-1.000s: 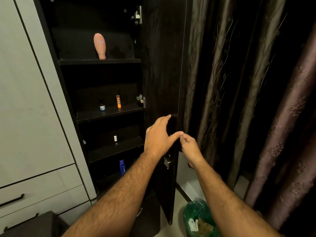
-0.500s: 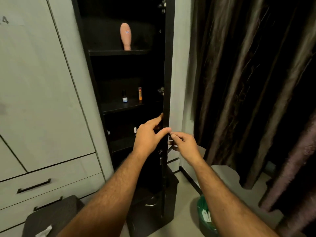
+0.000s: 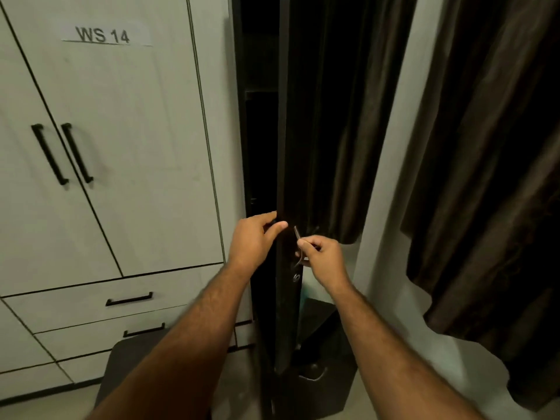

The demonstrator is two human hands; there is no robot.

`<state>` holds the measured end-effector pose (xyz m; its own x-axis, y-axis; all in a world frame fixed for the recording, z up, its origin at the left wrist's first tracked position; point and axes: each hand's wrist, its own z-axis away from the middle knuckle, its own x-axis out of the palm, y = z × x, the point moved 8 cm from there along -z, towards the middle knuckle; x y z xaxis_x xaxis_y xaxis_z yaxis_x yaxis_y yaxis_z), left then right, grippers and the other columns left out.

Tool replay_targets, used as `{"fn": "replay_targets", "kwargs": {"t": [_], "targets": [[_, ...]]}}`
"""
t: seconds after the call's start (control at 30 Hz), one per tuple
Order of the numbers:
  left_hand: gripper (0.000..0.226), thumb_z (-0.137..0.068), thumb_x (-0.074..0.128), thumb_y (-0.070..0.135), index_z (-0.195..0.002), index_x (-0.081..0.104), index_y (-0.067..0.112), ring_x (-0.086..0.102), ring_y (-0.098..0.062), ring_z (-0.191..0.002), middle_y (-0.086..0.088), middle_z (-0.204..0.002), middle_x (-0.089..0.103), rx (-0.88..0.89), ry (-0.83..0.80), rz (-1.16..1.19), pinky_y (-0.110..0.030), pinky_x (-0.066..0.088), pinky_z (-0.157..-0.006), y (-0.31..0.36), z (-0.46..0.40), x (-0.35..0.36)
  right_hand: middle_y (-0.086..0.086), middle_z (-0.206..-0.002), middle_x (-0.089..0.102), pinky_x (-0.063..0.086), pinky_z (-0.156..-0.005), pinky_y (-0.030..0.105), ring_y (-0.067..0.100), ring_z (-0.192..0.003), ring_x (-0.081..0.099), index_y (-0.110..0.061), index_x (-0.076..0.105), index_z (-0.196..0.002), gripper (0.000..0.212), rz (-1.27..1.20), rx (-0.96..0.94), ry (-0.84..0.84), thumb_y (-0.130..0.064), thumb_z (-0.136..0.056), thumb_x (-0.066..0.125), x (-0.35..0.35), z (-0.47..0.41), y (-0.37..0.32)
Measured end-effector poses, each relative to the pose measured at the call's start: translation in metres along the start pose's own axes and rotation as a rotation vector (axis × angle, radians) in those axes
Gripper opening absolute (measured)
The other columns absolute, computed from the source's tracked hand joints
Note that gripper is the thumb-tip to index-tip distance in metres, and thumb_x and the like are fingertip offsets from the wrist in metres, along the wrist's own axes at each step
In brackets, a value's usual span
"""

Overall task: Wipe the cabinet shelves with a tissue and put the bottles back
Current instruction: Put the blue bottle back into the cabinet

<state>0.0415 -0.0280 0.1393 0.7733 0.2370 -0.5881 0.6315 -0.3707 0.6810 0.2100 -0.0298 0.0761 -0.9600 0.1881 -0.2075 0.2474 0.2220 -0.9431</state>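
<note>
Door (image 3: 283, 147): nearly closed, shelves hidden.
Left hand (image 3: 253, 239): fingers curled round door edge.
Right hand (image 3: 322, 257): pinches handle (image 3: 298, 247).
Left: likely only closing.

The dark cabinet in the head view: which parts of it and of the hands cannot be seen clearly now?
- Shelves and bottles: hidden by the nearly closed dark door; only a black gap shows.
- Left hand fingertips: curled round the door edge, out of sight.
- Metal handle: partly covered by the right hand, which pinches it.
- Lock: too small and dark.
- Dark object on the floor: partly behind the left forearm.
</note>
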Motion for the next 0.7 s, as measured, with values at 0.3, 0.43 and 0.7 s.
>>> {"fn": "replay_targets", "kwargs": {"t": [0.3,0.43,0.7], "targets": [[0.044,-0.091,0.061,0.038,-0.128,0.061,0.014,0.059,-0.015,-0.119,-0.002,-0.126,0.065,-0.033,0.089,-0.089,-0.018,0.039,-0.095,-0.037,-0.038,-0.019,-0.003,-0.069,0.067,0.057,-0.066,0.038,0.014,-0.068,0.065,-0.021,0.070,-0.073,0.018,0.115,-0.075,-0.054,-0.027,-0.090,0.067,0.042,-0.048,0.003],[0.047,-0.090,0.063,0.041,-0.129,0.061,0.015,0.061,-0.017,-0.115,-0.003,-0.125,0.066,-0.076,0.149,-0.101,-0.020,0.042,-0.092,-0.053,-0.056,-0.026,-0.007,-0.061,0.062,0.057,-0.062,0.036,0.011,-0.062,0.062,-0.026,0.065,-0.065,0.024,0.128,-0.102,-0.069,-0.028,-0.088,0.069,0.058,-0.069,0.003],[0.063,-0.086,0.062,0.051,-0.139,0.051,0.020,0.060,-0.019,-0.117,-0.006,-0.130,0.063,-0.222,0.266,-0.144,-0.030,0.047,-0.094,-0.084,-0.087,-0.029,-0.008,-0.062,0.063,0.040,-0.050,0.011,0.002,-0.058,0.059,-0.020,0.071,-0.074,0.020,0.223,-0.119,-0.112,-0.033,-0.089,0.068,0.081,-0.106,0.005]]}}
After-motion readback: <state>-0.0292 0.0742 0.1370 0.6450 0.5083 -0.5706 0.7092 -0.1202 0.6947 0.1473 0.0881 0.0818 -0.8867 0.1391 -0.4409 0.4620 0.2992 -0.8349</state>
